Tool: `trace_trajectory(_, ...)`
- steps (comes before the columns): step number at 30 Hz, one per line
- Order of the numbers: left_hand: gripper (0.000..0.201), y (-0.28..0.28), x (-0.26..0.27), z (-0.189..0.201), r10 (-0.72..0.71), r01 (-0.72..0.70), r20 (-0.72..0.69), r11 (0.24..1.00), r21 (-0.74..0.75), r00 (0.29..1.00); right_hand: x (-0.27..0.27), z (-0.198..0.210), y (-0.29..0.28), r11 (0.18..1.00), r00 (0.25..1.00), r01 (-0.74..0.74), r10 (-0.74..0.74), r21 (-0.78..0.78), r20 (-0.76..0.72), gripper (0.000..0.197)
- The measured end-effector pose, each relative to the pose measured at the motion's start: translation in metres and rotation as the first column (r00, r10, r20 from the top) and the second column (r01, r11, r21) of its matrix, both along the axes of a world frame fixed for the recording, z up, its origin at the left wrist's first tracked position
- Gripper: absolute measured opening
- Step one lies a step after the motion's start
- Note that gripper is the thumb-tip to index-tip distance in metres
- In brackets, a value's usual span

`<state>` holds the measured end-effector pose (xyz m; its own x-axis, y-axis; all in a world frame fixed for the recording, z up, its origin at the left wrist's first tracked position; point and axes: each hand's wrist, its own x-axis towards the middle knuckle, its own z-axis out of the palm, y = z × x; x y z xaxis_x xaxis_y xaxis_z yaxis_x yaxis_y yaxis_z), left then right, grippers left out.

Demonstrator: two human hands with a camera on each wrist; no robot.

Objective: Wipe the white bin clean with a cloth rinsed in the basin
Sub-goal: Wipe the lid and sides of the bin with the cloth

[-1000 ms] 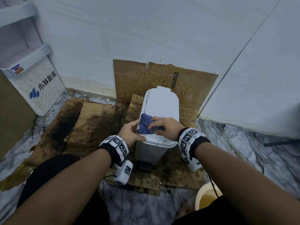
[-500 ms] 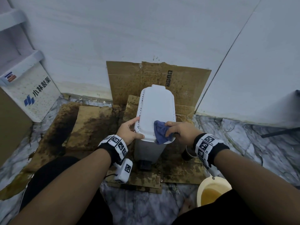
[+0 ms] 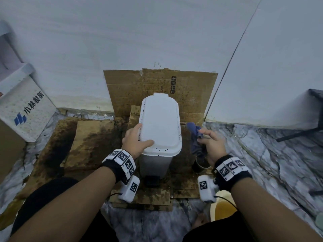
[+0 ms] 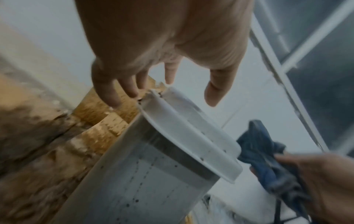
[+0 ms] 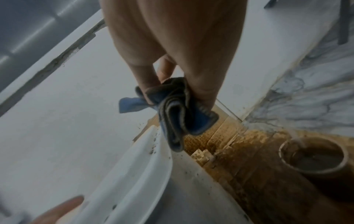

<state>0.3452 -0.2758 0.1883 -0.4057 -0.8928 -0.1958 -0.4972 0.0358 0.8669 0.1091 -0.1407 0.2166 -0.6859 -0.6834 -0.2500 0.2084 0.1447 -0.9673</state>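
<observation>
The white pedal bin (image 3: 160, 123) stands on stained cardboard with its lid down; dark specks dot the lid's rim and the body (image 4: 153, 174). My left hand (image 3: 143, 135) rests on the lid's front left corner, thumb on top and fingers fairly straight along the left edge. My right hand (image 3: 202, 135) grips a crumpled blue cloth (image 3: 195, 137) in the air just right of the bin, clear of the lid. In the right wrist view the cloth (image 5: 180, 115) hangs bunched from the fingers above the lid's edge (image 5: 134, 159). The yellow basin (image 3: 222, 210) of murky water sits low right, partly hidden by my arm.
A dark cup (image 3: 201, 165) of dirty water stands on the cardboard right of the bin, under my right hand. Wet, soiled cardboard (image 3: 90, 137) covers the floor and leans on the wall behind. A white printed box (image 3: 26, 109) is at the left. A black stand leg (image 3: 297, 133) crosses the marble floor.
My right hand has carried the cloth off the front of the lid and out to the bin's right side. My left hand has stayed at the lid's front left corner.
</observation>
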Motion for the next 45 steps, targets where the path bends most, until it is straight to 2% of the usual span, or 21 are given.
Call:
trace_trajectory(1, 0.08, 0.002, -0.005, 0.005, -0.001, 0.02, 0.159, 0.993, -0.12, 0.987, 0.003, -0.008, -0.001, 1.0, 0.999, 0.02, -0.019, -0.003, 0.035, 0.038)
trace_trajectory(2, 0.078, 0.004, -0.012, 0.011, 0.007, 0.053, 0.26, 0.973, -0.224, 0.966, 0.006, -0.015, -0.002, 0.999, 0.998, 0.034, -0.035, 0.017, 0.052, 0.039)
trace_trajectory(4, 0.074, 0.008, -0.029, 0.02, -0.023, 0.136, 0.333, 0.938, -0.318, 0.943, 0.016, -0.023, -0.003, 0.998, 0.999, 0.039, -0.041, 0.055, 0.034, 0.04)
trace_trajectory(6, 0.072, 0.009, -0.047, 0.024, -0.094, 0.246, 0.402, 0.905, -0.347, 0.911, 0.028, -0.023, -0.005, 0.998, 0.999, 0.013, -0.011, 0.066, -0.031, 0.04)
trace_trajectory(8, 0.073, 0.013, -0.06, 0.022, -0.169, 0.345, 0.472, 0.884, -0.315, 0.865, 0.038, -0.019, -0.007, 0.996, 0.992, -0.064, 0.07, 0.06, -0.108, 0.047)
trace_trajectory(11, 0.074, 0.013, -0.066, 0.014, -0.201, 0.411, 0.571, 0.872, -0.267, 0.796, 0.047, -0.018, -0.014, 0.973, 0.945, -0.214, 0.229, 0.089, -0.235, 0.056)
trace_trajectory(15, 0.076, 0.011, -0.059, 0.005, -0.138, 0.438, 0.676, 0.849, -0.295, 0.723, 0.051, -0.024, -0.02, 0.956, 0.889, -0.204, 0.271, 0.211, -0.369, 0.018)
trace_trajectory(19, 0.077, 0.008, -0.047, 0.003, -0.126, 0.428, 0.677, 0.852, -0.3, 0.725, 0.054, -0.03, -0.018, 0.96, 0.881, -0.122, 0.222, 0.254, -0.419, 0.01)
trace_trajectory(21, 0.077, 0.003, -0.04, 0.002, -0.129, 0.42, 0.671, 0.859, -0.291, 0.73, 0.057, -0.031, -0.017, 0.949, 0.848, -0.132, 0.258, 0.287, -0.462, 0.01)
trace_trajectory(25, 0.077, -0.002, -0.027, 0.0, -0.133, 0.399, 0.647, 0.872, -0.283, 0.75, 0.069, -0.031, -0.019, 0.91, 0.78, -0.212, 0.377, 0.355, -0.499, 0.028)
trace_trajectory(28, 0.079, -0.004, -0.021, 0.001, -0.139, 0.394, 0.636, 0.876, -0.279, 0.759, 0.078, -0.033, -0.028, 0.929, 0.822, -0.208, 0.335, 0.305, -0.46, 0.018)
trace_trajectory(32, 0.079, -0.004, -0.018, 0.002, -0.138, 0.386, 0.626, 0.879, -0.279, 0.767, 0.083, -0.032, -0.045, 0.944, 0.867, -0.146, 0.266, 0.295, -0.422, 0.023)
trace_trajectory(36, 0.078, -0.006, -0.014, 0.003, -0.139, 0.376, 0.612, 0.884, -0.277, 0.778, 0.085, -0.025, -0.054, 0.96, 0.894, -0.126, 0.22, 0.251, -0.391, 0.007)
trace_trajectory(40, 0.077, -0.009, -0.009, 0.003, -0.142, 0.37, 0.598, 0.886, -0.279, 0.789, 0.089, -0.029, -0.055, 0.967, 0.893, -0.157, 0.226, 0.202, -0.389, 0.024)
trace_trajectory(45, 0.076, -0.012, 0.0, 0.003, -0.139, 0.357, 0.588, 0.893, -0.273, 0.797, 0.089, -0.023, -0.06, 0.966, 0.893, -0.193, 0.246, 0.173, -0.377, 0.017)
